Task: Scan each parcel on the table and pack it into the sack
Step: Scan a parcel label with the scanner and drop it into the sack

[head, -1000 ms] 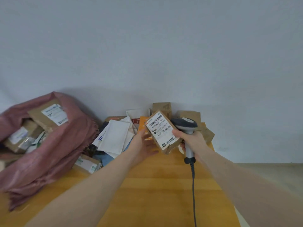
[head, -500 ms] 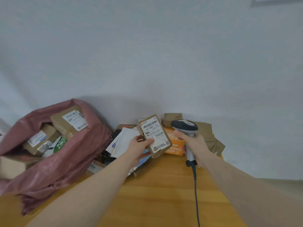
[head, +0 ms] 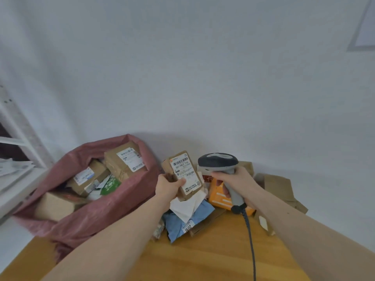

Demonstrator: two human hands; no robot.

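Parcel (head: pixel 183 175) moved sackward | left fingers (head: pixel 181 181) grip it | right hand (head: pixel 235 180) grips scanner (head: pixel 219 163) | label blurred

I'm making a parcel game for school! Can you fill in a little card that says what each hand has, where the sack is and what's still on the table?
left hand: grips a small brown parcel, label facing the camera
right hand: grips a grey barcode scanner by its handle
sack: pink, open, at the table's left end, several brown parcels inside
wooden table: pile at the back with an orange parcel, a blue mailer, a white mailer
scanner cable: trails toward the camera
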